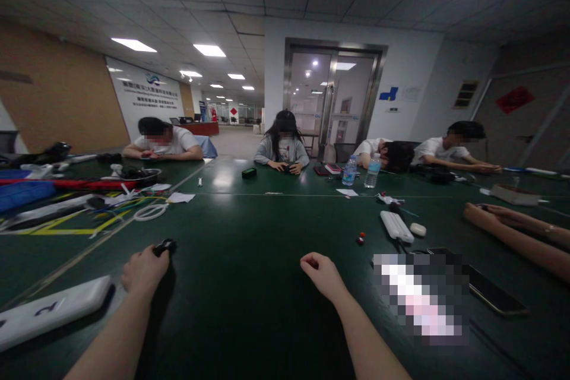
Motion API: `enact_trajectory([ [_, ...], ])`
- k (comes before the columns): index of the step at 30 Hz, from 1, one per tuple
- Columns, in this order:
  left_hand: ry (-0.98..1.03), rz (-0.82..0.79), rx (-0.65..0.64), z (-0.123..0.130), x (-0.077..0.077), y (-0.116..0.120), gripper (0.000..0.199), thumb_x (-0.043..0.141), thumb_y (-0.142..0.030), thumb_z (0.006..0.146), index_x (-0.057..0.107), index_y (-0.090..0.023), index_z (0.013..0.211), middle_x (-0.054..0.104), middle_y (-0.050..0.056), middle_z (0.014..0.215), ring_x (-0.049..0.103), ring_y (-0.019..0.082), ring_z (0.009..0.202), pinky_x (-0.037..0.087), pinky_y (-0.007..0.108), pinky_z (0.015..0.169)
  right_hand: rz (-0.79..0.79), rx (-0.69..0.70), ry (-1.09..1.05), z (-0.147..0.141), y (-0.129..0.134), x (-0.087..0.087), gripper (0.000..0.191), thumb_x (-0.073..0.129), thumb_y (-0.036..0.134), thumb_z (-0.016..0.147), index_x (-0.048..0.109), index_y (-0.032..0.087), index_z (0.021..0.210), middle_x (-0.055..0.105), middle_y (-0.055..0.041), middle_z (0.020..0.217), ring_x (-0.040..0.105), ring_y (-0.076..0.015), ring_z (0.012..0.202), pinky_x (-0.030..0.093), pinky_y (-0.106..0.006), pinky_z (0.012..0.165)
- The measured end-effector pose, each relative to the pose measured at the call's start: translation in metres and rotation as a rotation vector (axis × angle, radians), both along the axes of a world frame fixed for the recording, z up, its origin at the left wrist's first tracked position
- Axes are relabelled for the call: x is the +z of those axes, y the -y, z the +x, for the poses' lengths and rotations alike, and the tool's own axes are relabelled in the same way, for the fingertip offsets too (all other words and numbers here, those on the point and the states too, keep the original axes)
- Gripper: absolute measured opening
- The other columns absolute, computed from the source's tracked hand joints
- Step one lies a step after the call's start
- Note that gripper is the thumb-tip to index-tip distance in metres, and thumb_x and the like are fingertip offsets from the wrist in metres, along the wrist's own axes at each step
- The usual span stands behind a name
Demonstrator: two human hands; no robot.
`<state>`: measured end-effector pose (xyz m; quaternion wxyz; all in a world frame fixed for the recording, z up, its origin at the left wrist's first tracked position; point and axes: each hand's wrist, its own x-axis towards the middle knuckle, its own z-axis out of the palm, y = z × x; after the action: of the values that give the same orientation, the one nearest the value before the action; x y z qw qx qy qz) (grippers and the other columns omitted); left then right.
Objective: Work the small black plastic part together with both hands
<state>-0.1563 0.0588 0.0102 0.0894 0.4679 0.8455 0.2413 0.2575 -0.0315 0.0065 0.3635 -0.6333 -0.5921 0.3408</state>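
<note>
My left hand is closed round a small black object, which sticks out past the fingertips; its kind is too dark to make out. Just left of that wrist lies a long white bar-shaped case with a dark mark like a 2. My right hand rests loosely curled on the dark green table, thumb and forefinger close together, and nothing shows in it. The nearest thing to its right is a pixelated bright screen. A little red and white item sits beyond.
On the right are a phone, a white power bank, an earbud case and another person's hands. Two water bottles stand farther back. Cables clutter the left. Several people sit round the table.
</note>
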Motion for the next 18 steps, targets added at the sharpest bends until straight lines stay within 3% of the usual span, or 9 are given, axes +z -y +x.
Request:
enact_trajectory([
  [3, -0.089, -0.138, 0.05, 0.005, 0.004, 0.0, 0.057, 0.04, -0.046, 0.082, 0.051, -0.015, 0.128, 0.053, 0.02, 0.123, 0.049, 0.039, 0.112, 0.042, 0.046, 0.082, 0.004, 0.002, 0.004, 0.0, 0.0, 0.0, 0.02, 0.055, 0.033, 0.079, 0.066, 0.022, 0.091, 0.065, -0.0014, 0.091, 0.061, -0.0181, 0.086, 0.046, -0.032, 0.078],
  [6, -0.157, -0.135, -0.059, 0.028, 0.008, 0.002, 0.055, 0.042, -0.046, 0.082, 0.052, -0.014, 0.126, 0.056, 0.017, 0.121, 0.052, 0.035, 0.108, 0.043, 0.043, 0.082, -0.003, 0.001, 0.012, -0.001, -0.001, 0.0, 0.02, 0.055, 0.033, 0.08, 0.066, 0.021, 0.092, 0.065, -0.0018, 0.091, 0.06, -0.018, 0.086, 0.046, -0.032, 0.078],
  [8, -0.188, -0.07, -0.278, 0.057, 0.008, 0.008, 0.052, 0.044, -0.044, 0.081, 0.055, -0.013, 0.122, 0.058, 0.016, 0.118, 0.053, 0.032, 0.107, 0.044, 0.04, 0.083, -0.005, 0.007, 0.018, -0.003, 0.001, 0.001, 0.022, 0.054, 0.034, 0.081, 0.066, 0.021, 0.093, 0.064, -0.0022, 0.093, 0.06, -0.0181, 0.087, 0.046, -0.032, 0.077],
  [13, -0.013, 0.029, -1.014, 0.145, -0.001, 0.04, 0.044, 0.055, -0.038, 0.077, 0.058, -0.02, 0.117, 0.057, 0.007, 0.118, 0.05, 0.022, 0.109, 0.039, 0.033, 0.093, 0.047, 0.135, 0.071, -0.016, 0.012, 0.014, 0.038, 0.065, 0.04, 0.072, 0.061, 0.028, 0.108, 0.059, -0.0019, 0.098, 0.055, -0.0192, 0.09, 0.045, -0.031, 0.077],
  [15, 0.016, 0.055, -1.155, 0.167, -0.002, 0.053, 0.041, 0.056, -0.036, 0.077, 0.058, -0.024, 0.116, 0.057, 0.005, 0.117, 0.049, 0.022, 0.109, 0.037, 0.034, 0.094, 0.087, 0.233, 0.115, -0.023, 0.017, 0.02, 0.041, 0.071, 0.037, 0.066, 0.063, 0.028, 0.105, 0.058, -0.0016, 0.099, 0.054, -0.0198, 0.092, 0.044, -0.032, 0.079],
  [18, 0.027, 0.039, -1.243, 0.178, 0.001, 0.065, 0.041, 0.057, -0.034, 0.078, 0.056, -0.026, 0.118, 0.055, 0.005, 0.117, 0.048, 0.022, 0.108, 0.037, 0.035, 0.093, 0.1, 0.332, 0.175, -0.033, 0.02, 0.023, 0.035, 0.071, 0.032, 0.066, 0.065, 0.029, 0.101, 0.057, -0.0014, 0.101, 0.052, -0.0203, 0.095, 0.042, -0.033, 0.083],
])
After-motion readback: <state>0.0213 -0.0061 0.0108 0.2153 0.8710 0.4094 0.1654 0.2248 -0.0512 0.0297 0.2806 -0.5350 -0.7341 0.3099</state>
